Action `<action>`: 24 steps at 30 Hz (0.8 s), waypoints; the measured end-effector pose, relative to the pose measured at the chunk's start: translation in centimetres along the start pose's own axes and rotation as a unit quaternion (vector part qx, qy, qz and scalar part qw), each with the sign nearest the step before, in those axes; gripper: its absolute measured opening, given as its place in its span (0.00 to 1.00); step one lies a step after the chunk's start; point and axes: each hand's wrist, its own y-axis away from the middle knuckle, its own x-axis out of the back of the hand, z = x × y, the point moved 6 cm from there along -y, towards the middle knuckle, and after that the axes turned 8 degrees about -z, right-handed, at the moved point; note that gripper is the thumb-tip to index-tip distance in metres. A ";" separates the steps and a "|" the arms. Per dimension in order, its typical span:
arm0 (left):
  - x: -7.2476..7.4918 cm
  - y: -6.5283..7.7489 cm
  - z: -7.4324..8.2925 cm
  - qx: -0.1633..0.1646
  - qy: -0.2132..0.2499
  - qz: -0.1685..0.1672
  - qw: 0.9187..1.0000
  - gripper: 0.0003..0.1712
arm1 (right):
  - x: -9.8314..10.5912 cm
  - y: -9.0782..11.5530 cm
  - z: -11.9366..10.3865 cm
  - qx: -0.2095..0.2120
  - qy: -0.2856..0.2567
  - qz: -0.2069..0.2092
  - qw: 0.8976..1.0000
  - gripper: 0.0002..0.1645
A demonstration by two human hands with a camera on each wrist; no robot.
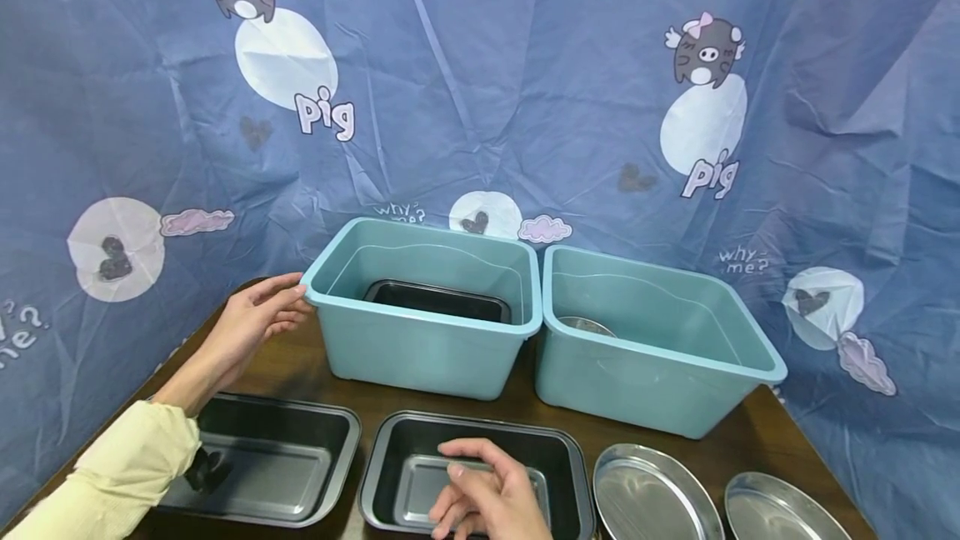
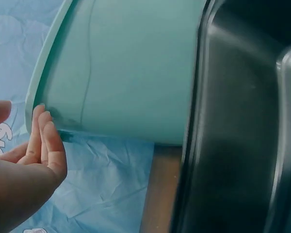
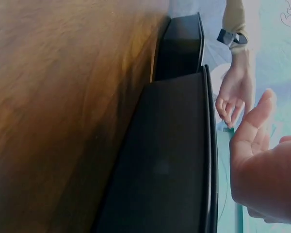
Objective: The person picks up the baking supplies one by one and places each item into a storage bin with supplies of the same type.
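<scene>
My left hand (image 1: 251, 319) reaches to the left corner of the left teal plastic bin (image 1: 412, 348), its fingertips touching the rim. In the left wrist view its fingers (image 2: 51, 138) are fairly straight, and the thumb stands apart from the rim. Inside that bin lies a dark rectangular baking pan (image 1: 442, 298). My right hand (image 1: 491, 494) hovers over another dark loaf pan (image 1: 420, 494), fingers loosely bent and holding nothing. Under my left forearm is a further dark loaf pan (image 1: 273, 473), partly hidden by the sleeve.
Beside the left bin stands a second teal bin (image 1: 637, 390) with a round metal pan (image 1: 587, 325) partly visible inside. Two shallow round metal pans (image 1: 656, 494) lie at the front right of the brown table (image 1: 300, 373). A blue printed cloth (image 1: 480, 90) hangs behind.
</scene>
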 end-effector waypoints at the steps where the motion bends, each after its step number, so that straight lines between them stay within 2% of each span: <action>1: 0.0 -0.1 0.0 0.002 0.008 0.000 1.000 0.39 | -0.2 -0.1 0.0 0.003 0.002 -0.006 1.000 0.22; 5: -0.1 -0.7 0.0 0.012 0.021 0.000 1.000 0.41 | -1.0 -0.5 0.2 0.011 -0.004 -0.013 1.000 0.22; 12: 0.1 -1.2 -0.6 0.025 0.085 -0.006 0.996 0.40 | -2.2 -1.2 0.8 0.009 -0.031 -0.005 0.999 0.20; 18: 0.1 -1.4 -0.5 0.014 0.075 -0.005 0.997 0.40 | -3.5 -1.8 1.0 0.019 -0.032 -0.028 0.999 0.19; 24: 0.2 -1.3 -0.5 0.014 0.085 -0.003 0.996 0.40 | -5.2 -2.4 1.4 0.017 -0.037 -0.029 0.999 0.18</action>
